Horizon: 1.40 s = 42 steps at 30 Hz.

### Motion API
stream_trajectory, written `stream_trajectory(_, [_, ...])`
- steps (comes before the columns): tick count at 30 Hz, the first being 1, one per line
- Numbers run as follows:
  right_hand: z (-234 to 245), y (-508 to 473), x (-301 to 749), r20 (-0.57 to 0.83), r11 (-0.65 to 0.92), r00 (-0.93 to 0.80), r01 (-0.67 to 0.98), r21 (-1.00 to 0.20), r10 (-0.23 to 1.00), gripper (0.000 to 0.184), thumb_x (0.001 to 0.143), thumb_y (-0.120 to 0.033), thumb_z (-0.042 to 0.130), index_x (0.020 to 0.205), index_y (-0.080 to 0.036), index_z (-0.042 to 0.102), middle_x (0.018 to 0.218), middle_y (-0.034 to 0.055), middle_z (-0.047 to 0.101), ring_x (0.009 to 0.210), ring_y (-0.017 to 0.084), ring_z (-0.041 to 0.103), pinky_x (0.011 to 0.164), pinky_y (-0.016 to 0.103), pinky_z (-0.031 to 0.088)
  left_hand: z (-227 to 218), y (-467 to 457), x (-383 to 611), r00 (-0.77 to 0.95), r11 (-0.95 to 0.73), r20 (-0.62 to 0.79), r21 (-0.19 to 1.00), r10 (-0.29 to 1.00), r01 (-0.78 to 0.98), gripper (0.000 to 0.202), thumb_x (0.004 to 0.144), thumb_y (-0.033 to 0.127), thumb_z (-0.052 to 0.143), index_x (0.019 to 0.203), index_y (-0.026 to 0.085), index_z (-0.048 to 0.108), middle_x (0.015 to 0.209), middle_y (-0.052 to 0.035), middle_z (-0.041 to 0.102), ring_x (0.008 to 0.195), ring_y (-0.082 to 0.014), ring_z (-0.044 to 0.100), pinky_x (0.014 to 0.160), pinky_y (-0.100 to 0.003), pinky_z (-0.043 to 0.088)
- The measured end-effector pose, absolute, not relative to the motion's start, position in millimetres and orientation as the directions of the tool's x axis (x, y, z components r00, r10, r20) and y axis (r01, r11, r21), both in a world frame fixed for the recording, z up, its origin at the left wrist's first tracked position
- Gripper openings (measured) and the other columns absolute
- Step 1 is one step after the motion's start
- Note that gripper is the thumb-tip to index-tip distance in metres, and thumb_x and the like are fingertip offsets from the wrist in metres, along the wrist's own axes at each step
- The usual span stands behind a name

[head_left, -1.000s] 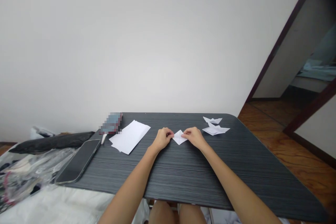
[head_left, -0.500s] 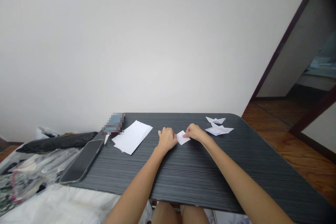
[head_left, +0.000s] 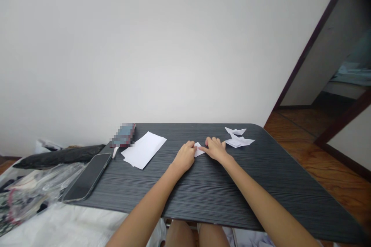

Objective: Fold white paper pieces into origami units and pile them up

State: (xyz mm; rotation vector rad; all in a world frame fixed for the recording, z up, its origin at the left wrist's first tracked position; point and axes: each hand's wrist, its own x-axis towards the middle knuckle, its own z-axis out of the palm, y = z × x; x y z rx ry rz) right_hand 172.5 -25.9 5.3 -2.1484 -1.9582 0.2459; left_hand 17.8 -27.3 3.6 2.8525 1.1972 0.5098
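A small white folded paper (head_left: 198, 152) lies on the dark table between my hands. My left hand (head_left: 185, 156) is closed at its left side, the thumb and curled fingers pinning that edge and hiding part of it. From the right, my right hand (head_left: 216, 149) reaches in with its thumb stretched onto the paper, pressing it down. The other fingers of that hand are bent and rest on the tabletop just beyond. Two folded paper boats (head_left: 239, 141) sit right of my right hand, one behind the other.
Flat white sheets (head_left: 144, 149) lie left of my hands. A phone (head_left: 87, 177) rests at the table's left edge, and a blurred-out item (head_left: 123, 135) stands farther back. Plastic-wrapped things and a black bundle (head_left: 60, 156) are beside the table. A white wall (head_left: 185, 46) rises behind.
My right hand has gone from pinching the paper's right side to pressing it with an outstretched thumb. The paper shows smaller, and my left hand covers more of its edge. The view shifted slightly.
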Motion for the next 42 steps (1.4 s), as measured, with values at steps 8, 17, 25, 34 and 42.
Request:
stream_trajectory(8, [-1,-40,177,0.083,-0.03,0.069,0.917,-0.397,0.994,0.02,0.075,-0.039,0.045,0.09,-0.027,0.05,0.094,0.0045,0.047,0.093,0.024,0.041,0.073,0.039,0.028,3,-35,16,0.493,-0.582,0.345,0.235,0.798,0.778,0.024,0.073,0.004,0.035,0.075,0.012,0.058,0.079,-0.0076,0.054,0.078,-0.0164,0.049,0.073,-0.027,0.04])
stream_trajectory(17, [-5,-32,156,0.158,0.046,0.054,0.82,-0.57,0.986,0.015,0.068,-0.03,0.057,0.082,-0.023,0.058,0.093,0.0031,0.054,0.095,0.022,0.042,0.078,0.038,0.024,-5,-20,18,0.383,-0.516,0.386,0.344,0.839,0.785,0.019,0.078,0.024,0.046,0.095,0.016,0.051,0.091,-0.0059,0.05,0.087,-0.0182,0.045,0.073,-0.033,0.035])
stream_trajectory(25, [8,-38,160,0.315,0.314,-0.109,0.613,-0.725,0.943,0.006,0.075,-0.024,0.048,0.074,-0.018,0.049,0.073,-0.0007,0.056,0.071,0.014,0.052,0.07,0.03,0.032,-3,-18,12,0.417,-0.672,0.544,0.443,0.728,0.594,0.02,0.082,0.028,0.041,0.074,0.015,0.055,0.074,-0.0024,0.048,0.07,-0.012,0.046,0.065,-0.026,0.038])
stream_trajectory(34, [17,-53,173,0.562,0.584,-0.348,0.747,-0.318,0.751,0.011,0.077,-0.009,0.044,0.073,-0.017,0.051,0.076,0.0037,0.055,0.077,0.016,0.047,0.07,0.029,0.032,1,-22,-1,0.557,-0.861,0.664,0.309,0.499,0.403,0.022,0.084,0.019,0.037,0.098,0.016,0.053,0.092,-0.0068,0.048,0.08,-0.0108,0.049,0.07,-0.023,0.043])
stream_trajectory(42, [13,-59,178,0.372,0.564,-0.435,0.726,-0.393,0.82,0.017,0.079,-0.011,0.041,0.078,-0.017,0.058,0.08,0.0041,0.056,0.081,0.016,0.048,0.074,0.027,0.037,8,-30,-7,0.694,-0.802,0.413,0.193,0.59,0.566,0.025,0.084,0.02,0.036,0.075,0.016,0.059,0.083,-0.0052,0.05,0.079,-0.0136,0.046,0.074,-0.028,0.04])
